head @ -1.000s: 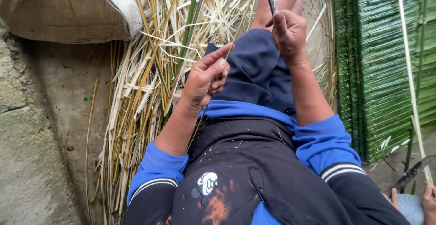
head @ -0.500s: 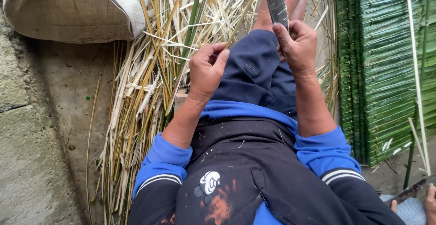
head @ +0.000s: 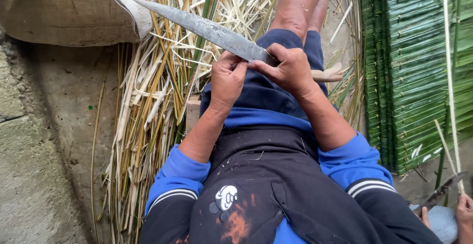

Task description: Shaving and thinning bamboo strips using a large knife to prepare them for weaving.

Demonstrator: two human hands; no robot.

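We see first the concrete floor (head: 54,140), grey and rough, running down the left side. Across it, above our knees, lies a broad heap of split bamboo strips (head: 148,106), pale yellow with a few green ones among them. On the far right stands a stack of green bamboo slats (head: 414,62), laid tight in rows, with one thin pale strip (head: 449,66) standing upright in front of it. At the top left sits a brown woven sack (head: 64,12), bulging over the heap.

Nearer to us, our dark blue shorts and black apron fill the lower middle. Over the lap we hold a long knife (head: 207,30), its grey blade slanting up and to the left over the strips, its pale handle end sticking out to the right. Our right hand (head: 290,69) has its grip closed around the knife where blade meets handle. Our left hand (head: 227,79) is curled, its fingertips pinched at the blade just beside the right hand; whether something thin sits between them we cannot tell.

At the bottom right corner, another person's hand (head: 464,209) holds a second, smaller blade (head: 441,192).
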